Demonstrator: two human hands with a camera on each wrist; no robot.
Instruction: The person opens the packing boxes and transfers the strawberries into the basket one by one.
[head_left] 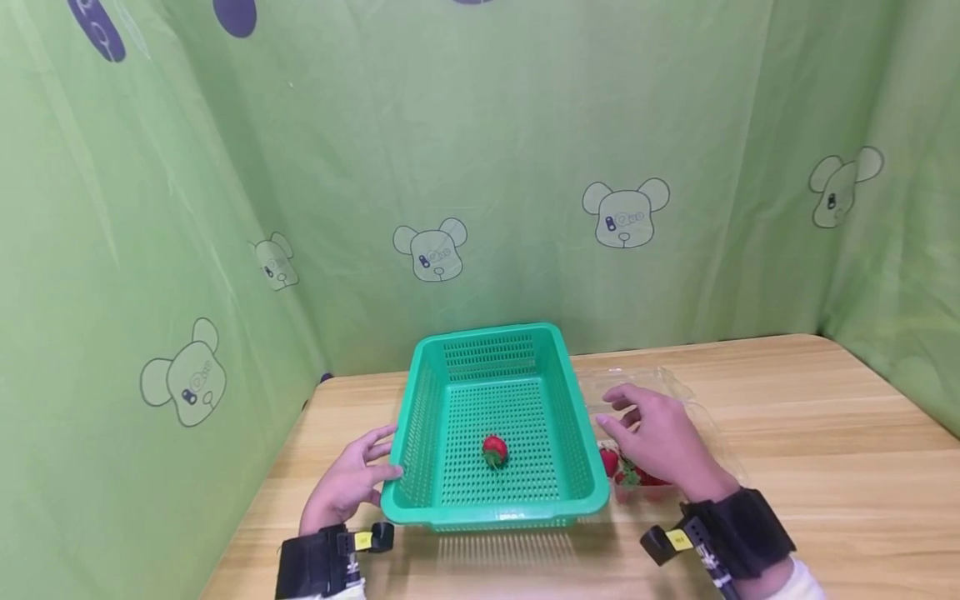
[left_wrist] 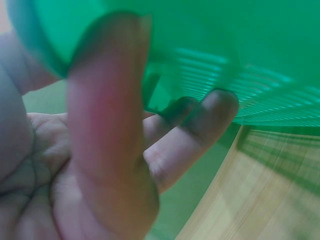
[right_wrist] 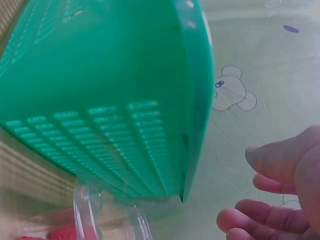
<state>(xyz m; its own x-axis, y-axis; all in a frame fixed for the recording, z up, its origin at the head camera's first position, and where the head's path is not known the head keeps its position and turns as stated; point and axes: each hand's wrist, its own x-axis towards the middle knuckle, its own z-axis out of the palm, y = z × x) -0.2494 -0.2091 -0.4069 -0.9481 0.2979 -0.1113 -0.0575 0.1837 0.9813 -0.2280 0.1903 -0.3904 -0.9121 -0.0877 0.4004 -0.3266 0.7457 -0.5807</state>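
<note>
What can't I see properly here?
Head view: how many strawberries; the right hand covers part of the clear box.
Head view: lettering on yellow tags; too small.
Right wrist view: the whole clear box; bottom edge crops it.
Left wrist view: what the green basket holds; its wall hides it.

A printed green curtain (head_left: pixel 517 125) backs a wooden table (head_left: pixel 840 425).

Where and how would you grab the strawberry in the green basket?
Probably a pinch across the left and right sides of the strawberry's red body, coming straight down. It lies alone with both flanks exposed, leafy end toward the person, and the walls of the green basket hinder a level approach.
</note>
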